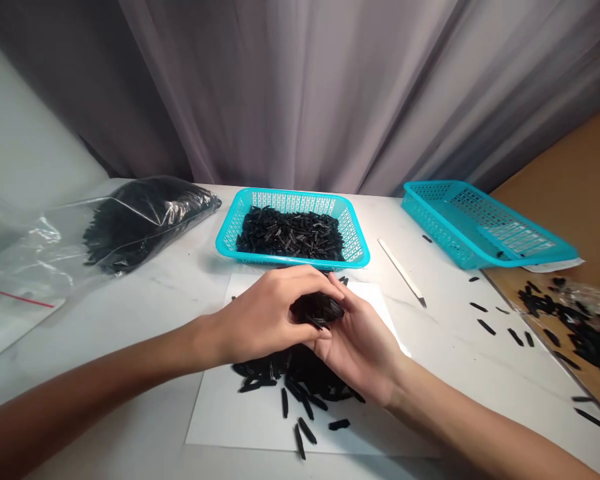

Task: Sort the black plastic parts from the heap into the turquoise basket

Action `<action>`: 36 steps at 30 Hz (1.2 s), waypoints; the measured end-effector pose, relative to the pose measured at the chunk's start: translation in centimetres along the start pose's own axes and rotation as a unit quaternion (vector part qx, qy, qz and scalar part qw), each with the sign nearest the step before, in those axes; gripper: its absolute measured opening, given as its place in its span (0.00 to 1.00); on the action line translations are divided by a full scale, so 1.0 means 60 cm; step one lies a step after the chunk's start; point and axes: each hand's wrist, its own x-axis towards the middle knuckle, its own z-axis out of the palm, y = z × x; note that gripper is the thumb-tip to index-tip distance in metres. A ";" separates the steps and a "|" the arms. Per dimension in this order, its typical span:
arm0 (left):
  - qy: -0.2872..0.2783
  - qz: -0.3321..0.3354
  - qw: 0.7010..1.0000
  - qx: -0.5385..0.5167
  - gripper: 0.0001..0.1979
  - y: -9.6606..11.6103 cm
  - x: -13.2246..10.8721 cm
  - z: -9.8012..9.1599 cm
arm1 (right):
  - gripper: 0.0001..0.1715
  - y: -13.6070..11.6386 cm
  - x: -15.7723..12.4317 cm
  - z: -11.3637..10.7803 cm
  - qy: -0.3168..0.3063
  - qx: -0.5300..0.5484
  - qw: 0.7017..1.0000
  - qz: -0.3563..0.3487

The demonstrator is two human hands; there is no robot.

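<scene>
**Black rod-shaped pieces [317, 310] cupped between two bare hands**

The left hand [265, 319] arches over the bunch, its fingers pressed together and curved downward. The right hand [360, 350] cups the bunch from the other side, its fingers together and curled up to meet the left hand. No single pinch can be made out. The bunch sits between the palms, above a loose black heap [295, 377] on a white paper sheet [215, 417]. Just beyond stands a turquoise plastic mesh basket [229, 230] full of similar pieces. A clear plastic bag [145, 223] of them lies to the left; a second turquoise basket [430, 220] sits right, past a thin white stick [400, 270].
</scene>
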 end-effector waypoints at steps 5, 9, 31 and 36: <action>-0.036 0.012 0.999 0.000 0.30 0.007 -0.002 -0.007 | 0.19 -0.001 -0.001 0.002 0.028 -0.003 1.000 -0.008; -0.018 0.037 0.999 -0.006 0.20 0.004 -0.003 -0.009 | 0.19 -0.005 -0.005 0.004 0.062 -0.011 0.998 -0.027; 0.031 -0.068 0.996 0.050 0.10 -0.001 0.002 -0.030 | 0.06 -0.017 -0.012 0.002 0.081 -0.121 0.989 -0.036; 0.063 -0.103 0.992 -0.022 0.07 -0.003 0.005 -0.033 | 0.08 -0.030 -0.019 0.005 0.054 -0.189 0.980 -0.041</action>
